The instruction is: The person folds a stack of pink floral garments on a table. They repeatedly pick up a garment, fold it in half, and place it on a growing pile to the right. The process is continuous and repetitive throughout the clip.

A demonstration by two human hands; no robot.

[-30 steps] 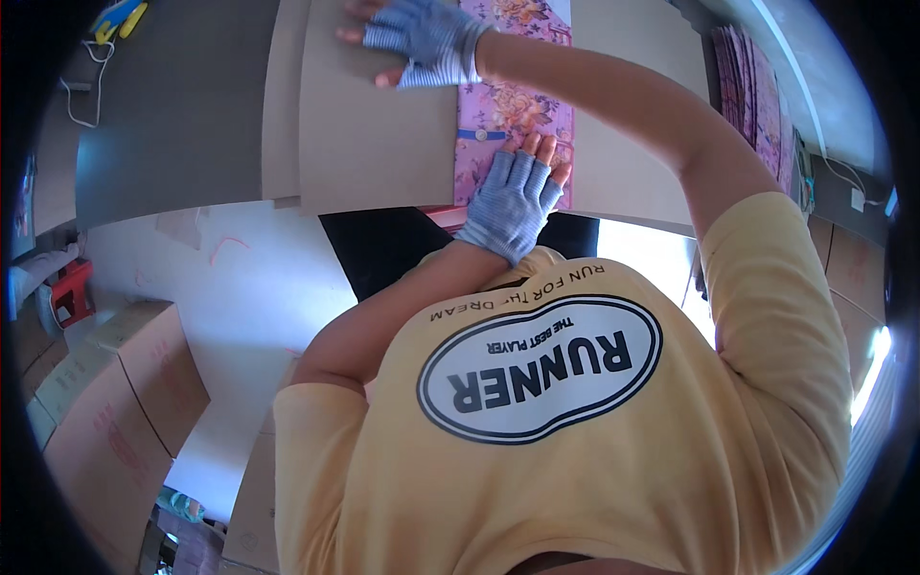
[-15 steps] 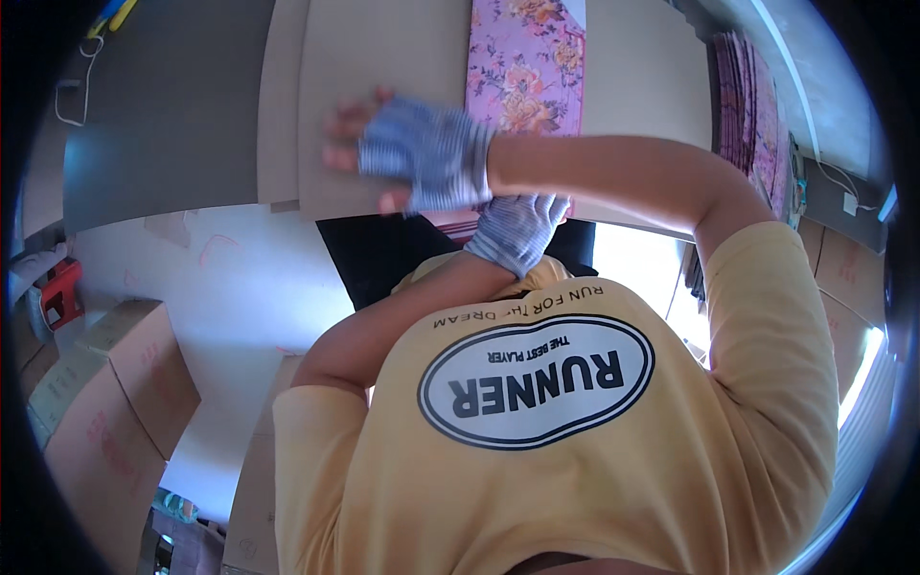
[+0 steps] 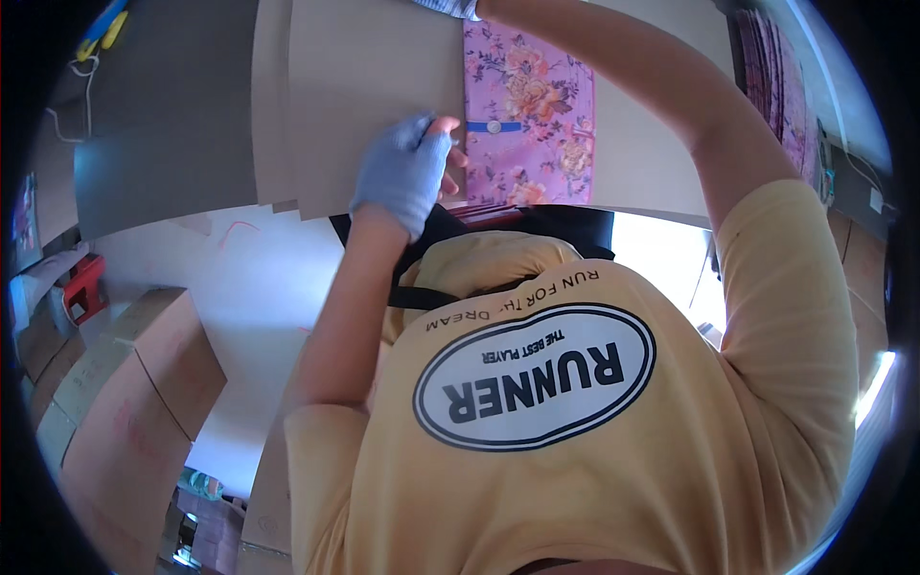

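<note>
My left hand (image 3: 407, 172), in a grey-blue glove, curls its fingers over the right edge of a brown cardboard sheet (image 3: 369, 96) that lies on the grey table (image 3: 163, 125). Right beside that edge lies a flat pink floral pack (image 3: 532, 115) with a blue band across it. My right arm stretches over the pack toward the top of the picture. Only a sliver of my gloved right hand (image 3: 450, 6) shows at the top rim, and what it holds is hidden. A second brown sheet (image 3: 652, 144) lies right of the pack.
Closed cardboard boxes (image 3: 125, 402) stand at the lower left near a red object (image 3: 84, 287). A yellow and blue tool (image 3: 103, 27) lies at the table's far left corner. More patterned pink packs (image 3: 781, 86) are stacked at the upper right. My yellow shirt fills the lower middle.
My right hand has gone from the cardboard sheet up to the top rim, nearly out of view. My left hand has moved left from the floral pack's near end to the cardboard's edge.
</note>
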